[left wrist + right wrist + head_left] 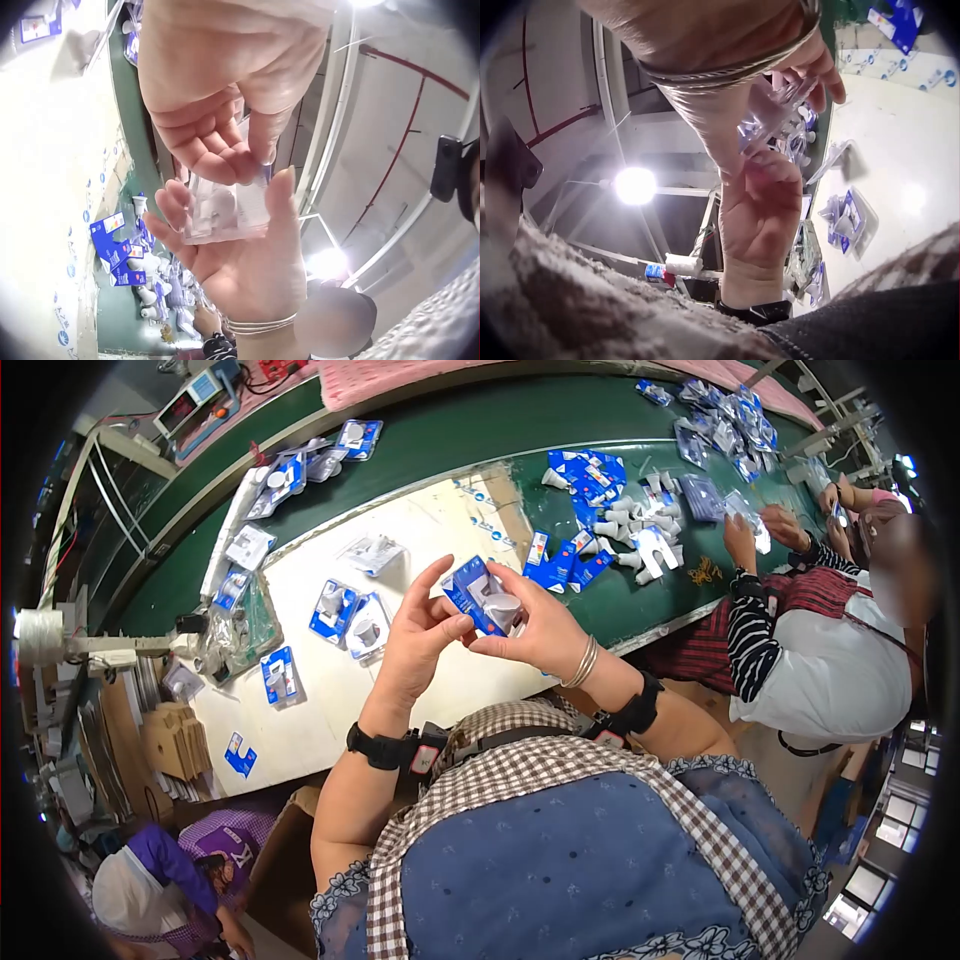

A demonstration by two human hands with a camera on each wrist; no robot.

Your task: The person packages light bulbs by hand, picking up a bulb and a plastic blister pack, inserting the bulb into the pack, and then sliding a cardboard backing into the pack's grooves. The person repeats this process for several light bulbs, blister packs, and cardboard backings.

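Note:
In the head view my right hand (548,632) holds a clear blister pack (484,598) with a blue printed card and a white light bulb inside. Thumb and fingers of that hand grip the pack's right side. My left hand (418,628) is at the opposite edge, its thumb and curled fingers pinching there. The left wrist view shows the left hand (232,82) over the pack's top end, with the clear plastic shell (225,214) resting against the right palm (244,277). From the right wrist, the left fingers (769,169) meet the pack's near end.
Several packed bulbs (332,610) lie on the white worktop (310,745) to the left. Loose white bulbs (655,545) and blue cards (590,478) cover part of the green bench (450,425). Another person (830,650) works at the right; one bends low at the left (170,890).

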